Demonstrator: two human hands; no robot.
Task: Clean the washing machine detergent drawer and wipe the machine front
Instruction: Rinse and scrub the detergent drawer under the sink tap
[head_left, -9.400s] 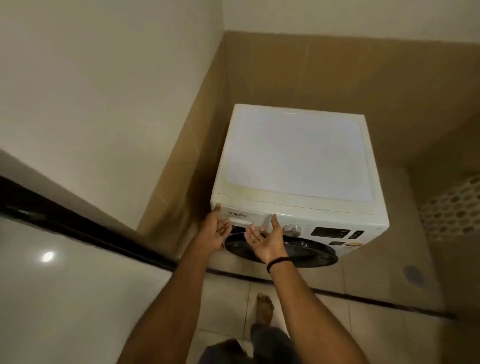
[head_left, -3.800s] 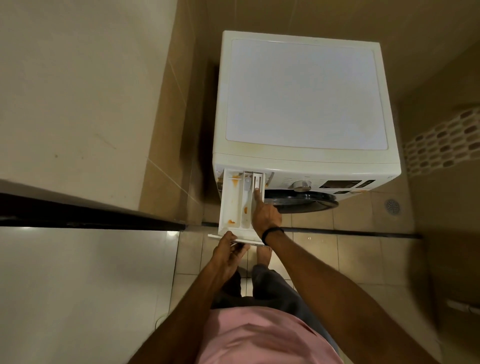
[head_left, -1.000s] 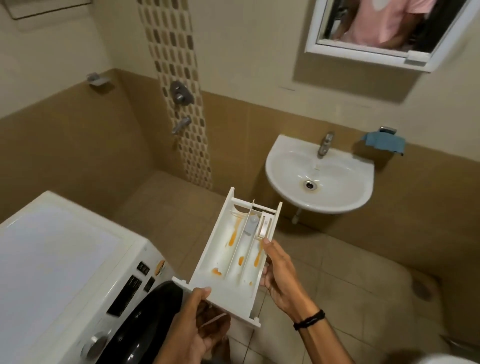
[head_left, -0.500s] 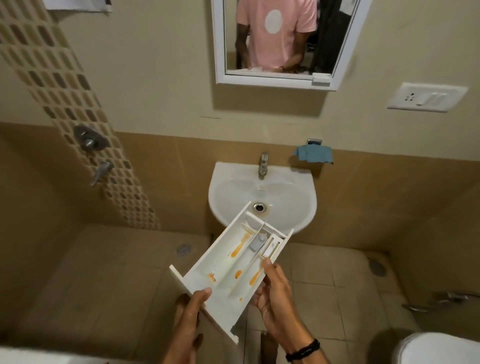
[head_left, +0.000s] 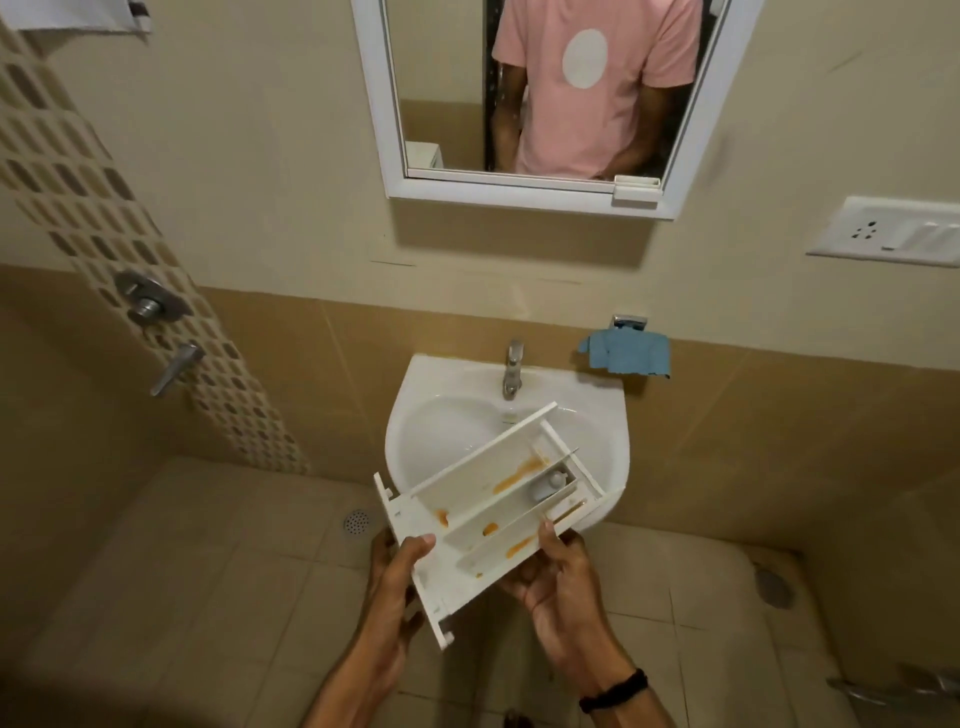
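Sink (head_left: 441, 441) under mirror (head_left: 519, 189), beige tiles (head_left: 234, 571); left hand (head_left: 395, 592), right hand (head_left: 558, 587) tight around stained detergent drawer (head_left: 493, 512).

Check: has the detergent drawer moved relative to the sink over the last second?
Yes. The detergent drawer has moved towards the sink: its far end, earlier short of the rim, now overlaps the basin below the tap.

The detergent drawer (head_left: 483, 499) is showing smooth white plastic, semi-matt, with wet-looking orange residue smearing its compartments just beyond the grip. The sink (head_left: 441, 441) under the ungripped far end is gleaming glossy white, ceramic-looking. The tap (head_left: 512, 369) past that is shining as polished metal. The blue cloth (head_left: 628, 353), up and right of the grip, is hanging soft and matt. The floor tiles (head_left: 234, 571) below the grip are looking beige, smooth and low-sheen.
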